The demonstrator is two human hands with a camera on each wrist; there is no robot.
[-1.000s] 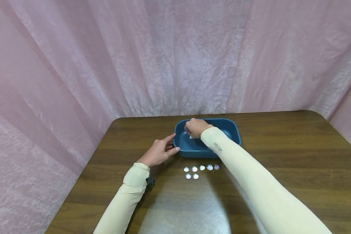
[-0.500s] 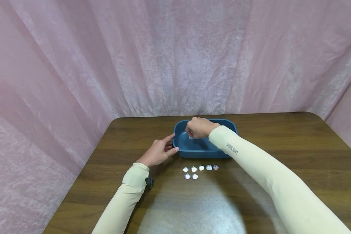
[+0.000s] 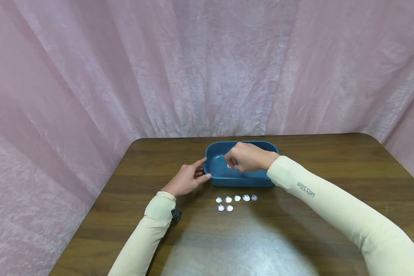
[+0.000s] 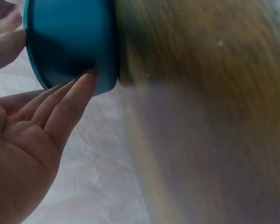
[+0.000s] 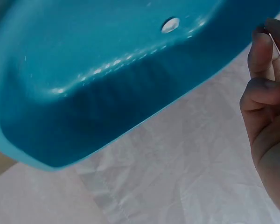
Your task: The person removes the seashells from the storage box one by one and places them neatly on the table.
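My left hand [image 3: 186, 180] rests at the left end of a blue rectangular tub [image 3: 241, 183], its fingers fairly straight. In the left wrist view, the fingers [image 4: 70, 107] touch the tub's outer wall. Over the tub's inside, my right hand [image 3: 248, 156] is bent, pinching a small white shell [image 3: 229, 166] that is mostly covered by the fingertips. The right wrist view shows another pale shell [image 5: 171, 24] lying on the tub floor, apart from the fingers. Several pale shells [image 3: 237, 198] lie in two rows before the tub, with a purplish shell [image 3: 254, 197] at the right end.
The tub stands on a brown wooden table [image 3: 331, 172], close to its back edge. Behind the table hangs a pink velvet curtain [image 3: 207, 76]. A small black device [image 3: 176, 214] sits at the left wrist.
My right hand has shifted to the right and slightly nearer within the tub, the white shell moving with its fingertips. The right forearm has swung right. My left hand stays put.
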